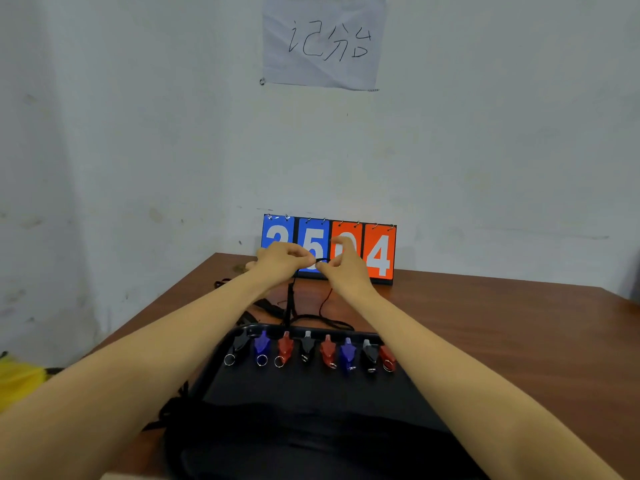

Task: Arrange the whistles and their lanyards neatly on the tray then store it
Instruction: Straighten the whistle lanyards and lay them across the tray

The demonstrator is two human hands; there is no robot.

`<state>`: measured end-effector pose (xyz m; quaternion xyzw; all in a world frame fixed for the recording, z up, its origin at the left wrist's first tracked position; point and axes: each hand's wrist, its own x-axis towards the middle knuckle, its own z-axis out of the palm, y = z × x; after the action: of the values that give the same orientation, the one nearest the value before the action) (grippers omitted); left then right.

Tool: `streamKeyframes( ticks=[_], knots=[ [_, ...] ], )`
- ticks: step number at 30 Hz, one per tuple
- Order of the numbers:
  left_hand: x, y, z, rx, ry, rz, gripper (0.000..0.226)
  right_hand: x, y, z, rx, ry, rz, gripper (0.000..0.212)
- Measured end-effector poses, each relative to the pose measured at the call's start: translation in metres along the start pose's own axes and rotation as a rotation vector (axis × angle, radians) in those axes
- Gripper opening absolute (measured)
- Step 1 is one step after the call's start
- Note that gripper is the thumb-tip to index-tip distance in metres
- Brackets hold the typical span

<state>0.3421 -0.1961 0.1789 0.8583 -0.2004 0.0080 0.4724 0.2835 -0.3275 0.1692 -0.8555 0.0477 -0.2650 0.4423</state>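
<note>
A black tray (298,393) lies on the brown table in front of me. Several whistles (306,346) in black, blue and red stand in a row along its far edge, each with a metal ring. Beyond the tray, my left hand (282,259) and my right hand (343,263) are raised close together, both pinching one black lanyard (290,301). The cord runs between my fingertips and hangs straight down toward the table. More black lanyards (322,318) lie loose behind the tray and at its left side.
A flip scoreboard (379,252) with blue and orange number cards stands against the wall behind my hands. A paper sign (323,39) hangs on the wall above. Something yellow (17,379) sits at the far left. The table's right edge (620,296) runs back toward the wall.
</note>
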Motion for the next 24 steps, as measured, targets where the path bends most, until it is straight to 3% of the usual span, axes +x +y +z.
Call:
streamKeyframes(
  ticks=[3,8,16,20,24],
  knots=[
    [-0.01,0.005,0.0,0.008,-0.061,0.057,0.022,0.003,0.0,-0.004,-0.158,-0.071,-0.03,0.025],
    [-0.016,-0.003,0.0,-0.049,-0.168,0.071,0.031,0.006,-0.003,-0.023,-0.041,-0.007,-0.043,0.024],
    [-0.021,-0.019,-0.005,0.003,-0.314,0.149,0.016,0.009,0.001,-0.044,0.072,0.047,-0.005,0.019],
    [-0.019,-0.015,0.002,0.038,-0.224,0.197,0.029,0.006,0.0,-0.046,0.09,0.015,0.002,0.017],
    [-0.021,-0.008,0.006,0.079,-0.196,0.251,0.015,0.004,0.0,-0.049,0.085,-0.032,-0.018,0.019]
  ],
)
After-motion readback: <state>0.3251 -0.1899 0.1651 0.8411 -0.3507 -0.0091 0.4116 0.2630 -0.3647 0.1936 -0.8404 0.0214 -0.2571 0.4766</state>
